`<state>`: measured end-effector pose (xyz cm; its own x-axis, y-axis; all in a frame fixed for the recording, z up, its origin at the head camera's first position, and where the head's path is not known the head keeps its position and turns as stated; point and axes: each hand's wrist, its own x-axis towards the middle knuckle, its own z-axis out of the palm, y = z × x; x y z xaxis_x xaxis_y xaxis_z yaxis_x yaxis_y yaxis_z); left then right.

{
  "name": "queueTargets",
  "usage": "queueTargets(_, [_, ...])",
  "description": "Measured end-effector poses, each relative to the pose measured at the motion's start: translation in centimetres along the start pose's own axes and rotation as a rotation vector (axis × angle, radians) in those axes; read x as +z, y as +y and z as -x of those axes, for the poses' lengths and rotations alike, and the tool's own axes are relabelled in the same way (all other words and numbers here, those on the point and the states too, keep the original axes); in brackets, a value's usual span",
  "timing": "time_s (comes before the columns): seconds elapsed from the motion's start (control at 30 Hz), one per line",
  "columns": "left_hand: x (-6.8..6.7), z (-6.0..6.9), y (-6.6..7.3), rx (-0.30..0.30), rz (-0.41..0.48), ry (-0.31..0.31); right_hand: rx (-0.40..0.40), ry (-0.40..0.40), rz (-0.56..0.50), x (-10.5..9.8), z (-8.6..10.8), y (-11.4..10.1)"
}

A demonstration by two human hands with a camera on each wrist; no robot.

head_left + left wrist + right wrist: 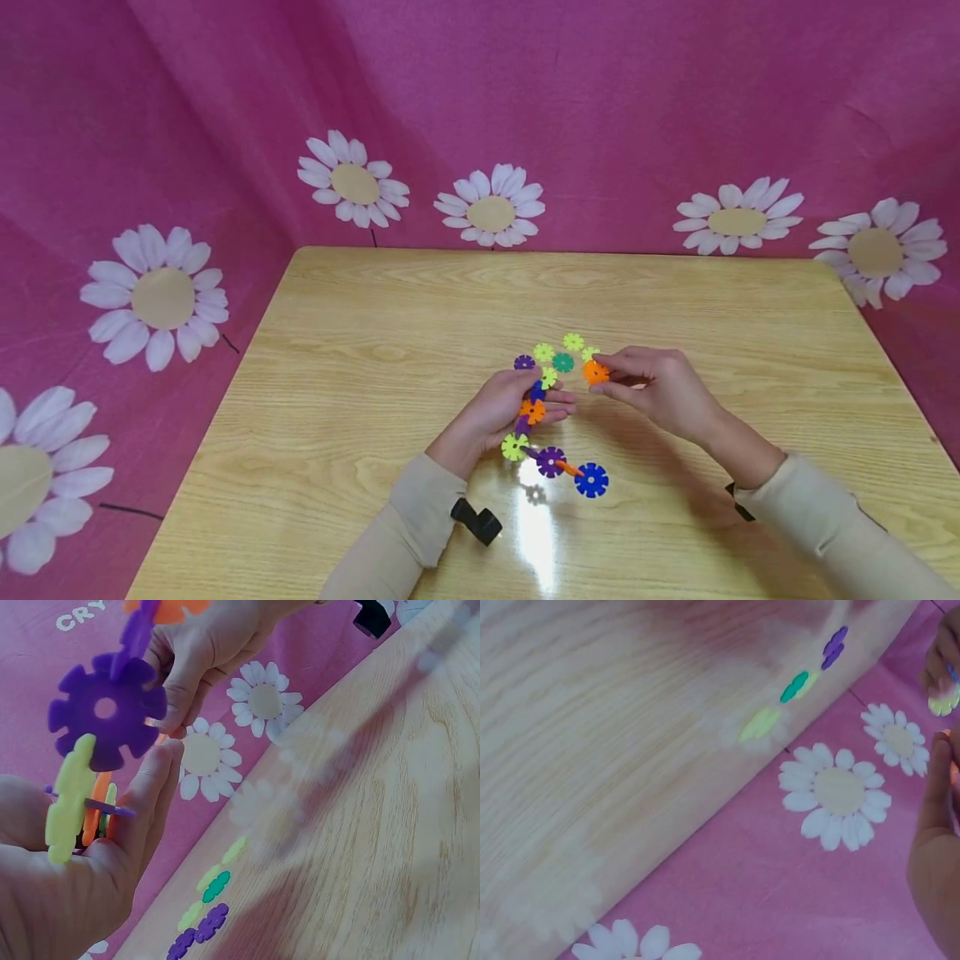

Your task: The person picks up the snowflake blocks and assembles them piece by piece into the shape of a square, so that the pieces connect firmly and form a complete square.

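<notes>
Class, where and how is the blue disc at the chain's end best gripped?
Probably by its outer rim, pinched from the right in the head view: the blue disc is flat and notched, its right edge is free, and its left side joins an orange disc.

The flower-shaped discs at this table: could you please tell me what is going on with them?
A person's left hand holds a chain of joined, colourful discs. The right hand pinches an orange disc, which is near the chain but apart from it in the head view. On the table, beyond the chain, lie a green disc and some yellow and purple ones.
</notes>
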<state>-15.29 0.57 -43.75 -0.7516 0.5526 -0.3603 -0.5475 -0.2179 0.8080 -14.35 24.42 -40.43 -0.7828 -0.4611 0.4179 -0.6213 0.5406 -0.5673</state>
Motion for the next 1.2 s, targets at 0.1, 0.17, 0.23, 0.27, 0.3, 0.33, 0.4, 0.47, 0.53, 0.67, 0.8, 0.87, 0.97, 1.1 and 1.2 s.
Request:
queueTargets(0.1, [0.0,0.0,0.0,0.014,-0.034,-0.005,-0.147,0.038,0.000,0.8,0.1,-0.3])
queueTargets(0.17, [0.1,0.1,0.1,0.016,-0.056,-0.006,-0.216,0.055,0.005,1.3,0.1,-0.5])
queueTargets(0.23, [0.2,0.2,0.1,0.020,-0.073,0.000,-0.259,0.065,0.017,1.7,0.0,-0.6])
queueTargets(0.27, [0.3,0.3,0.2,0.020,-0.080,0.000,-0.277,0.068,0.025,1.9,-0.1,-0.6])
queueTargets(0.3, [0.4,0.3,0.2,0.018,-0.083,0.003,-0.292,0.072,0.037,2.1,-0.2,-0.7])
queueTargets(0.33, [0.5,0.4,0.3,0.012,-0.081,0.007,-0.303,0.076,0.048,2.2,-0.2,-0.7])
queueTargets(0.4, [0.6,0.5,0.4,0.010,-0.083,0.014,-0.340,0.091,0.079,2.4,-0.3,-0.8])
queueTargets(0.47, [0.7,0.5,0.4,0.010,-0.085,0.015,-0.384,0.101,0.115,2.4,-0.3,-0.8])
queueTargets(0.53, [0.7,0.5,0.4,0.017,-0.096,0.015,-0.427,0.099,0.158,2.4,-0.3,-0.9])
queueTargets(0.67, [0.5,0.4,0.4,0.019,-0.113,0.018,-0.489,0.075,0.242,2.4,-0.3,-1.0])
queueTargets(0.8, [0.6,0.6,0.5,0.009,-0.132,0.039,-0.521,0.062,0.258,2.3,-0.2,-1.0])
queueTargets(0.87, [0.7,0.6,0.6,0.009,-0.150,0.051,-0.520,0.059,0.250,2.3,-0.2,-1.1])
queueTargets(0.97, [1.0,0.7,0.7,0.011,-0.182,0.074,-0.501,0.054,0.242,2.4,-0.1,-1.1])
queueTargets(1.1, [1.3,0.8,0.7,0.024,-0.254,0.128,-0.479,0.061,0.235,2.6,0.2,-1.1])
queueTargets(1.2, [1.4,0.9,0.7,0.030,-0.281,0.147,-0.478,0.075,0.227,2.8,0.3,-1.2])
